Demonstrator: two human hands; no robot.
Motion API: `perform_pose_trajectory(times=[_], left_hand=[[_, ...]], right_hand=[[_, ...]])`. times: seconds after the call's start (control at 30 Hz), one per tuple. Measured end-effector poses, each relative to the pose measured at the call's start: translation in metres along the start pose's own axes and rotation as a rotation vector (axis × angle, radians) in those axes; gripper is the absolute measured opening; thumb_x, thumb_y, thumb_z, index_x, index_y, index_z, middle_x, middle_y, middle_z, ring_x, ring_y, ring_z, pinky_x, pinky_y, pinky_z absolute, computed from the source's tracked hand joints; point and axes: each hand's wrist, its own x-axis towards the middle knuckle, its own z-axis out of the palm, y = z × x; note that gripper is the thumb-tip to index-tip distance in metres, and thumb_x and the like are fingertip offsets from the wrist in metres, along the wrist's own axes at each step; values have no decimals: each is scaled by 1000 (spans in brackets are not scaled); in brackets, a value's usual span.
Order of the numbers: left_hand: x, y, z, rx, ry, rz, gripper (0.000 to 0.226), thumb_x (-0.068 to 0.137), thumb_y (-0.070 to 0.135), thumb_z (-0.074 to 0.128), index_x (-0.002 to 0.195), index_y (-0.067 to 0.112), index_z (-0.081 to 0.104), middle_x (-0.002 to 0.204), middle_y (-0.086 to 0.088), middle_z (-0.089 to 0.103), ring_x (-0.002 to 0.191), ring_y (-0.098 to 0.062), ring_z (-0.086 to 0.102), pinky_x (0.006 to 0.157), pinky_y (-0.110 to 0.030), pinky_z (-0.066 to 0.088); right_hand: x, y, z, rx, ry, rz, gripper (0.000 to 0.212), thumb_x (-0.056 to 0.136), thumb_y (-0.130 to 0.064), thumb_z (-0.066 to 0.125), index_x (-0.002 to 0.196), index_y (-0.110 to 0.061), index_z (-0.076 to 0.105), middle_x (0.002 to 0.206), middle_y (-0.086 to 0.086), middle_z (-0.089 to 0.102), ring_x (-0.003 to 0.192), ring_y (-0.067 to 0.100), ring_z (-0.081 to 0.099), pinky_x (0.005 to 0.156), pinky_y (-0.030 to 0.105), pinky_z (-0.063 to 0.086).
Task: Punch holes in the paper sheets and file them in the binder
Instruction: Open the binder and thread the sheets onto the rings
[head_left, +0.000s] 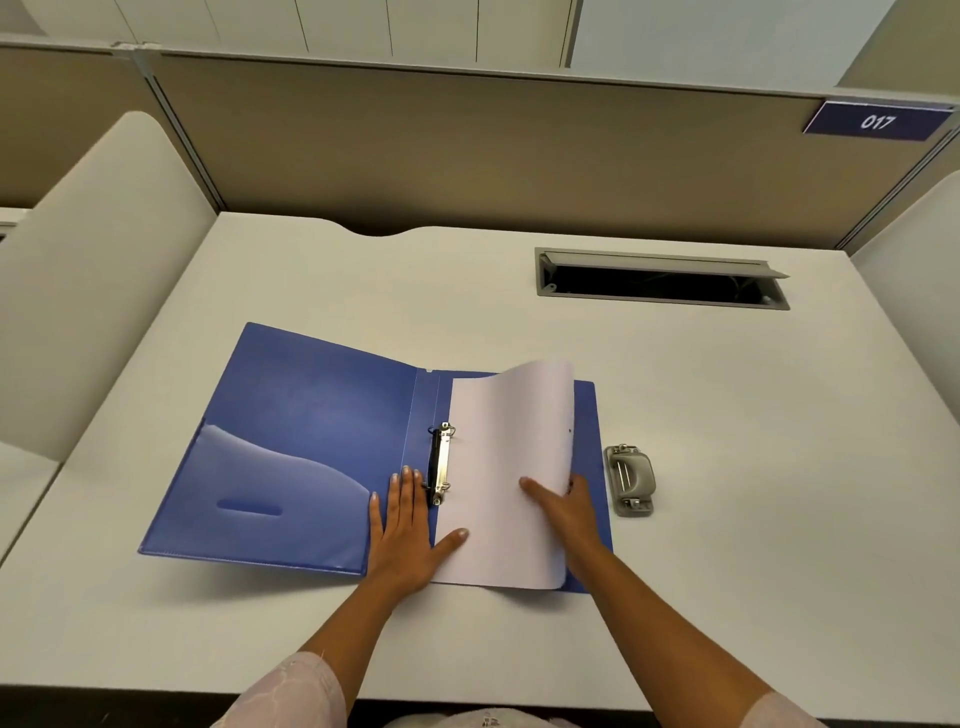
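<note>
A blue binder (291, 415) lies open flat on the white desk, its metal ring clip (440, 464) at the spine. White paper sheets (498, 467) lie on the binder's right half, their right edge curled upward, with punched holes showing near that edge. My left hand (408, 525) rests flat on the binder beside the clip, its thumb on the paper. My right hand (563, 512) holds the curled right edge of the sheets, thumb on top and fingers underneath. A grey hole punch (629, 480) sits just right of the binder.
The white desk (727, 467) has a grey open cable slot (662, 280) at the back right. Beige partition walls stand behind and at both sides, with a blue "017" label (877, 122) at the upper right.
</note>
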Motion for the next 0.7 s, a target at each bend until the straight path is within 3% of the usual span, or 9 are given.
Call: perform_pose_trajectory(times=[0.07, 0.17, 0.27, 0.33, 0.4, 0.53, 0.6, 0.7], left_hand=[[0, -1, 1, -5, 13, 9, 104, 81, 82, 16, 150, 5, 6, 154, -15, 26, 145, -24, -8, 115, -41, -17], [0, -3, 3, 1, 41, 37, 104, 80, 83, 14, 150, 9, -5, 156, -14, 21, 144, -24, -6, 114, -39, -20], [-3, -1, 0, -23, 106, 71, 116, 69, 90, -1, 147, 5, -14, 159, -9, -2, 146, -23, -18, 108, -34, -31], [-5, 3, -3, -68, 120, 56, 120, 58, 92, -13, 142, 7, -22, 158, -5, -15, 141, -19, -25, 105, -32, -34], [-7, 8, -7, -148, 132, 10, 123, 53, 92, -17, 144, 9, -21, 159, -5, -15, 139, -15, -27, 107, -35, -28], [-7, 19, -15, -274, 222, -42, 126, 54, 93, -14, 150, 12, -9, 160, -6, -8, 138, -12, -24, 111, -38, -18], [-5, 25, -27, -342, 272, -23, 122, 58, 93, -8, 151, 13, -5, 161, -4, -5, 142, -13, -20, 112, -37, -17], [0, 39, -54, -571, 286, 16, 118, 62, 94, 12, 152, 18, 2, 161, 2, 1, 147, -16, -9, 115, -35, -10]], right_hand=[[3, -12, -10, 3, 48, -72, 53, 78, -36, 73, 120, -15, 48, 113, -1, 57, 100, 22, 56, 84, 35, 45], [8, -20, -25, -145, 63, -175, 33, 87, -25, 63, 117, -14, 56, 116, 3, 63, 98, 21, 58, 85, 34, 47], [10, -20, -37, -269, 41, -244, 33, 92, -15, 56, 125, -10, 56, 116, 6, 62, 98, 18, 55, 86, 29, 43], [9, -20, -42, -310, 65, -264, 37, 92, -13, 55, 128, -7, 53, 122, 11, 60, 109, 26, 57, 89, 31, 43], [9, -21, -46, -290, 124, -256, 42, 93, -14, 56, 134, -5, 49, 130, 13, 56, 119, 31, 53, 98, 35, 41], [5, -24, -58, -254, 185, -305, 41, 93, -18, 55, 133, -11, 51, 131, 7, 57, 120, 31, 54, 104, 43, 43], [5, -25, -65, -219, 172, -327, 40, 93, -21, 55, 133, -14, 51, 131, 6, 58, 119, 29, 55, 104, 46, 44], [-2, -34, -70, -142, 122, -373, 31, 94, -17, 54, 125, -16, 56, 122, 3, 62, 110, 24, 59, 97, 39, 48]])
